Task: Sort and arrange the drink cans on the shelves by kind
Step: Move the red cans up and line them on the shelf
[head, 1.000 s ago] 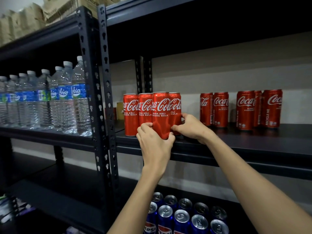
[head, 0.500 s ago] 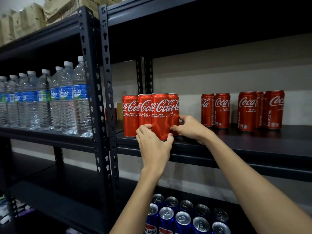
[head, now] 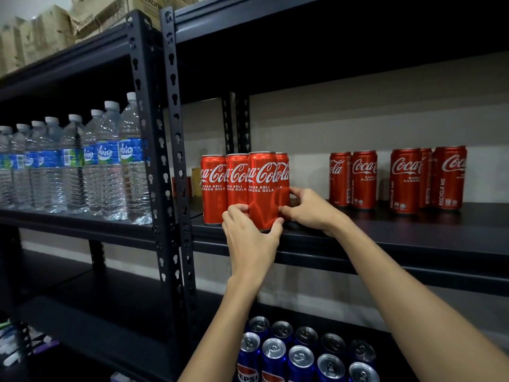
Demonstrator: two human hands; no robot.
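Several red Coca-Cola cans stand close together at the left end of the black middle shelf [head: 385, 227]. My left hand [head: 250, 232] grips the base of the front can [head: 263, 188] from below, fingers and thumb curled round it. My right hand [head: 311, 208] holds the base of the rightmost can [head: 283, 175] of that cluster, fingers curled at its side. More red Coca-Cola cans [head: 363, 179] stand in loose pairs further right on the same shelf, another group [head: 405, 180] beyond them. Blue Pepsi cans [head: 300, 357] fill the shelf below.
Water bottles [head: 110, 164] line the neighbouring shelf on the left, beyond the two black uprights [head: 176, 161]. Cardboard boxes [head: 41, 31] sit on top of the rack. A bare stretch of shelf lies between the held cluster and the cans on the right.
The front can has settled lower onto the shelf among its neighbours. Both hands stay at the can bases, barely shifting.
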